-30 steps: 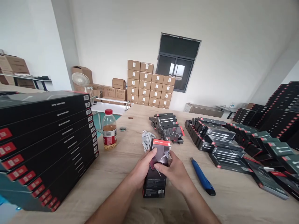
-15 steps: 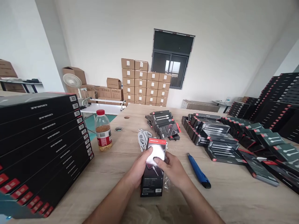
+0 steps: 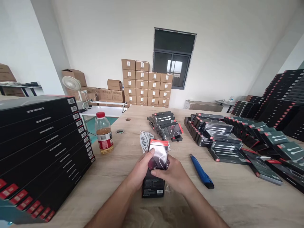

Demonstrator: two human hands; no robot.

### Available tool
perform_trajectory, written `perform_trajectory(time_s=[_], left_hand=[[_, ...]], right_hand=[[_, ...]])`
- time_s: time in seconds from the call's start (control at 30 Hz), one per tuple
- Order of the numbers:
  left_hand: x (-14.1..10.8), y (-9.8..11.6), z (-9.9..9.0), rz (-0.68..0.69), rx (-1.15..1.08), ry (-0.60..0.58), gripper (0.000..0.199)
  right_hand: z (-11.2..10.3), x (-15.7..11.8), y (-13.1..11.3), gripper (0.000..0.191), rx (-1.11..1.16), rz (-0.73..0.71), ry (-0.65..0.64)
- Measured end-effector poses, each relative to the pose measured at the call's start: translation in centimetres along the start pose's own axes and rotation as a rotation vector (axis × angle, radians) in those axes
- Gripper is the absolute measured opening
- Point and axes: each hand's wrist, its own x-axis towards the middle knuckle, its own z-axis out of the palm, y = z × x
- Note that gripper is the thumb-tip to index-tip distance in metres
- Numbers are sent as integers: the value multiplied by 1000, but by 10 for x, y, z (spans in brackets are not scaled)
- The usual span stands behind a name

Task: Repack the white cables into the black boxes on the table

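Both hands grip a black product box (image 3: 160, 155) with a red top band and a picture of a white cable. My left hand (image 3: 142, 167) closes round its left side, thumb on the front. My right hand (image 3: 176, 175) holds the lower right side, with its thumb across the lower front; its other fingers are partly hidden behind. Below the thumbs shows a black printed panel (image 3: 154, 189) with a barcode; whether it belongs to the same box I cannot tell. Coiled white cables (image 3: 145, 139) lie just behind the box.
A blue utility knife (image 3: 201, 172) lies to the right. Behind are loose black boxes (image 3: 163, 122); further right stand rows of boxes (image 3: 213, 129). On the left are a tall stack of black boxes (image 3: 47, 139), a red-capped bottle (image 3: 104, 134) and a tape roll (image 3: 120, 131).
My right thumb has slid down and left across the box front, uncovering more of the cable picture. The glare on the box has faded. The view has shifted slightly.
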Motion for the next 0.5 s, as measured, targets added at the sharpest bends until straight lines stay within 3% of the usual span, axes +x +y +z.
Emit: perform_trajectory(time_s=[0.23,0.4,0.5], left_hand=[[1,0,2,94,67,38,47],[0,-4,-1,183,94,18,49],[0,-4,-2,149,72,59,47]], right_hand=[[3,6,-12,49,289,3,-17],[4,6,-13,51,201,32,60],[6,3,-8,43,51,10,51]])
